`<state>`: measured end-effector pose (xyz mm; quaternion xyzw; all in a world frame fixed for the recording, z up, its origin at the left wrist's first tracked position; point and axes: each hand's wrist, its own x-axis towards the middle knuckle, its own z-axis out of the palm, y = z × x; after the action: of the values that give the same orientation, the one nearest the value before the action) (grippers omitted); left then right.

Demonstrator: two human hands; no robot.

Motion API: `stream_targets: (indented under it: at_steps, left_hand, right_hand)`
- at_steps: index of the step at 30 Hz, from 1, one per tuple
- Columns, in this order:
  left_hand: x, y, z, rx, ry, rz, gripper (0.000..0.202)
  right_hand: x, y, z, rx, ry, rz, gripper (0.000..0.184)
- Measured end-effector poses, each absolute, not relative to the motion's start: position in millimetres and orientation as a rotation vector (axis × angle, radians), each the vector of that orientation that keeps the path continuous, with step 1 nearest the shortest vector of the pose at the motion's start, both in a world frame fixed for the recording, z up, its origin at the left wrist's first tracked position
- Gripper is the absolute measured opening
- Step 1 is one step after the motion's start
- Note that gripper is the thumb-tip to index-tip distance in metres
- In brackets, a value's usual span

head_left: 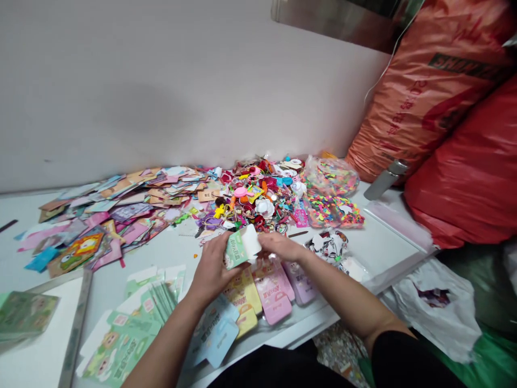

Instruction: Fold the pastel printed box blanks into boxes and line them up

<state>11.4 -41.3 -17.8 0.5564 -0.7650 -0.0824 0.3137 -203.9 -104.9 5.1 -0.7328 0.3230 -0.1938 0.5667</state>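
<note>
Above the front of the table, my left hand (213, 265) grips a small green-and-white cardboard box (236, 251), thumb on the near side and fingers behind. A white end flap stands up from the box. My right hand (279, 246) is closed at the flap's right edge, its fingertips partly hidden. Below the hands lie blue cards (220, 328), yellow ones (246, 318), pink ones (277, 302) and purple ones (304, 285) in overlapping rows. Flat green box blanks (129, 334) fan out left of my left forearm.
Colourful paper packets (129, 210) are heaped along the wall. Beside them is a pile of small trinkets (258, 196) and clear bags of bright pieces (333, 210). A grey bottle (385, 180) stands before large red sacks (464, 161). A white tray (75, 323) holds a green stack.
</note>
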Motion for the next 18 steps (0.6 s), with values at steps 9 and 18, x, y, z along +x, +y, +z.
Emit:
stream_targets:
  at_steps: [9, 18]
  left_hand:
    - [16, -50, -27, 1.699, -1.886, -0.343, 0.08]
    - [11, -57, -36, 1.681, -1.785, -0.302, 0.077]
  right_hand:
    - [-302, -227, -24, -2.593, 1.742, 0.37, 0.025]
    - [-292, -243, -21, -2.559, 1.706, 0.482, 0.053]
